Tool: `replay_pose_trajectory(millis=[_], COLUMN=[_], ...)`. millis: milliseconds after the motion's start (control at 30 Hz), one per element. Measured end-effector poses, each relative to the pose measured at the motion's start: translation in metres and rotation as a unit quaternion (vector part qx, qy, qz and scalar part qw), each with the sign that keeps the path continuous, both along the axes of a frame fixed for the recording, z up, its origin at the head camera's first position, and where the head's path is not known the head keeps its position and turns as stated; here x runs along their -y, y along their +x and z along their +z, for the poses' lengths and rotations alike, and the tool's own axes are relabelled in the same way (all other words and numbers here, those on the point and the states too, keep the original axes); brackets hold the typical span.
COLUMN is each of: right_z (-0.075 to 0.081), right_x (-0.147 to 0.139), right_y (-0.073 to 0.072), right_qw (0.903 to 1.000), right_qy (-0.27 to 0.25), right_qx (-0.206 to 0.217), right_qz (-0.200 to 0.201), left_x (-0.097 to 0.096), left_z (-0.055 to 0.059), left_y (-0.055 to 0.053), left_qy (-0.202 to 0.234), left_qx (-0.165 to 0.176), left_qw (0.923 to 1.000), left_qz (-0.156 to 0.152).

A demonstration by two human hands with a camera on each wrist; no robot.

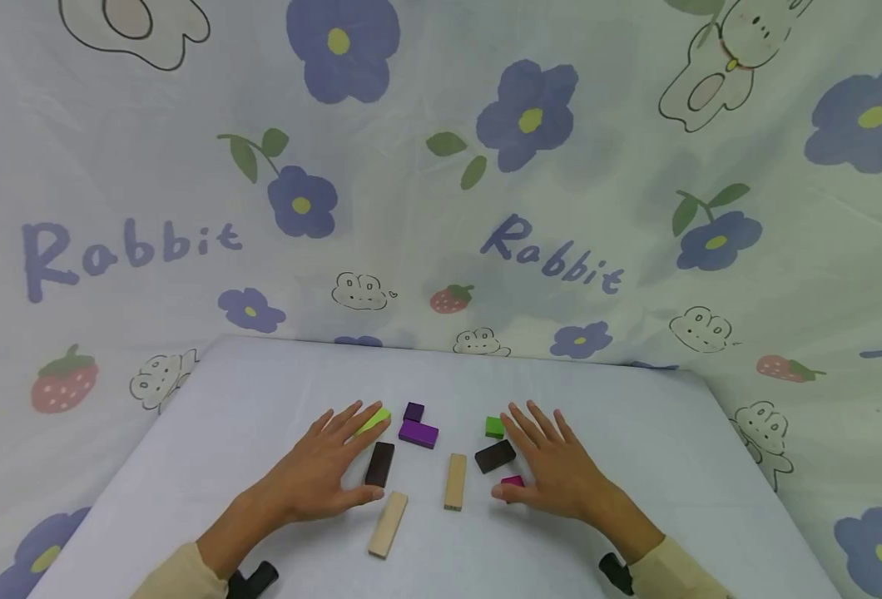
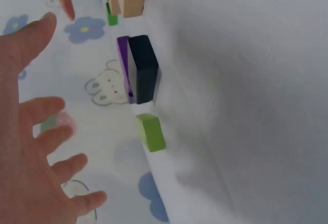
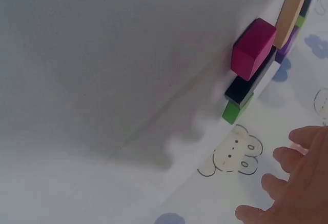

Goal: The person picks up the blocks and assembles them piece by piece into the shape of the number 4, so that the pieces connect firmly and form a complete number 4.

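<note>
Evidently, both hands were spread flat among small blocks in the lower middle of the head view. The left hand (image 1: 321, 470), fingers straight and fanned, lay left of centre, its fingertips partly covering a lime block (image 1: 373, 421); the left wrist view showed a gap between them. Beside that thumb stood a dark block (image 1: 380, 464), with a wooden block (image 1: 388, 525) below it, tilted.

The right hand (image 1: 557, 466), right of centre, also had its fingers extended and apart. Its thumb partly hid a magenta block (image 1: 513, 481); a second dark block (image 1: 495, 457) and a green block (image 1: 494, 427) sat just left of its fingers.

Between the hands, another wooden block (image 1: 455, 482) stood nearly vertical in the frame, while a purple block (image 1: 418, 434) lay higher, a smaller dark purple block (image 1: 413, 412) just above it. All were on a white tabletop (image 1: 299, 374); a flowered cloth (image 1: 396, 249) filled the upper frame.
</note>
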State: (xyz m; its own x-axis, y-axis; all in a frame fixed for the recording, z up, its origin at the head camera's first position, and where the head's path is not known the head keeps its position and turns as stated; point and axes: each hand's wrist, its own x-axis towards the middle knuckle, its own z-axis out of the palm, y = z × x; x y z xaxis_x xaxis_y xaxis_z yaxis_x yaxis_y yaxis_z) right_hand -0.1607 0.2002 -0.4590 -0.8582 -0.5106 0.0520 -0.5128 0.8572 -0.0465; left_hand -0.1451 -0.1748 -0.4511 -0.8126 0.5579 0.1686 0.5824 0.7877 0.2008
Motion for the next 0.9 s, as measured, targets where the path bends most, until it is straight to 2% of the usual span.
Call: replay_pose_trajectory(millis=[433, 667, 900], right_z=[-0.004, -0.006, -0.008], right_x=[0.008, 0.012, 0.015], right_y=[0.003, 0.005, 0.005], right_qw=[0.9999, 0.9996, 0.9993], right_qy=[0.000, -0.002, -0.006], right_qx=[0.012, 0.027, 0.035], right_qz=[0.004, 0.002, 0.016], left_x=[-0.001, -0.001, -0.001], left_z=[-0.004, -0.007, -0.014], left_y=[0.009, 0.013, 0.018], left_qy=[0.007, 0.004, 0.009], left_qx=[0.008, 0.026, 0.009], left_qw=[0.9999, 0.9996, 0.9994], left_qz=[-0.010, -0.015, -0.031])
